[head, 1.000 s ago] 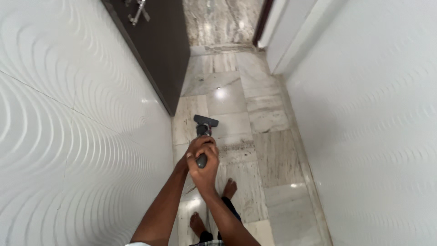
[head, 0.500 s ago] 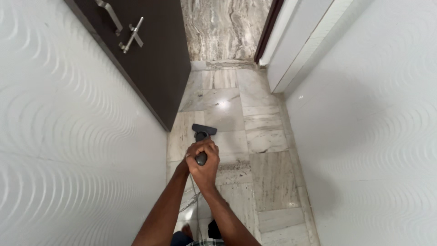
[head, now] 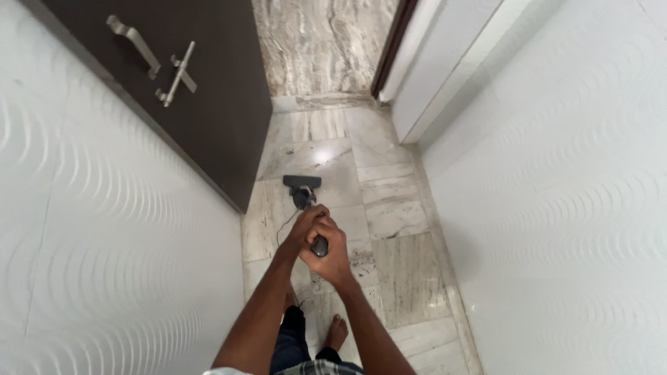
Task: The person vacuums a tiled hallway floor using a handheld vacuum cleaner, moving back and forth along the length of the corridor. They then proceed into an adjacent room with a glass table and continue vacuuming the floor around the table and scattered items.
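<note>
Both hands are clamped one over the other, left hand (head: 303,226) and right hand (head: 331,251), on the dark grey vacuum wand (head: 306,201). Its flat head sits mid-floor on glossy veined marble tiles (head: 403,215), between white wavy walls (head: 556,208) and near a dark door (head: 208,83).

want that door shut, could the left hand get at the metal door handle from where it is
Probably not as things stand. The left hand is wrapped around the vacuum handle alongside the right hand, and the door handle sits well off up the dark door.
</note>
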